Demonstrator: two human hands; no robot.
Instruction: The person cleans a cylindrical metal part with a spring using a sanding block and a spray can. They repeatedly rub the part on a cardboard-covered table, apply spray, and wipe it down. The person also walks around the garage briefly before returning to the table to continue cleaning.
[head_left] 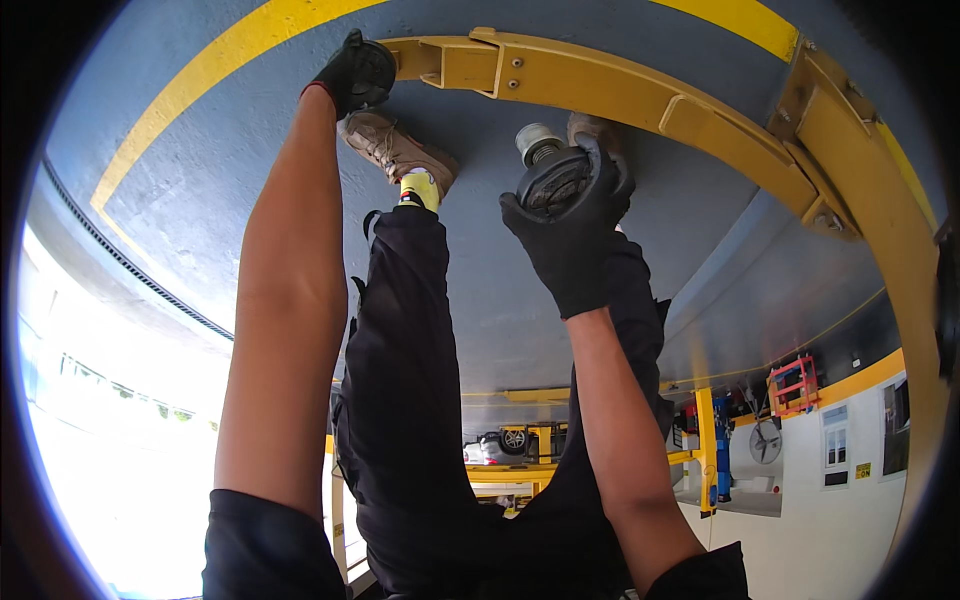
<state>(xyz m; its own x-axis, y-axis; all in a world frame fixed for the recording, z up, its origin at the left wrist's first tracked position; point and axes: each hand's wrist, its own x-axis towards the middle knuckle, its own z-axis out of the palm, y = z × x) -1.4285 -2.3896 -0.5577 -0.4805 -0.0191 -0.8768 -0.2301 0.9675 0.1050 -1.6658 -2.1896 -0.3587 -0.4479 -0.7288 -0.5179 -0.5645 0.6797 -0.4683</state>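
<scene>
We hold a round black ridged pad with a silver threaded metal stem in our black-gloved right hand, fingers curled around its rim, upper centre of the frame. The stem's long axis points up and slightly left, toward the long yellow steel arm spanning the top, apart from it in view. Our black-gloved left hand is at that arm's left end, upper left; we cannot tell how tightly it grips
</scene>
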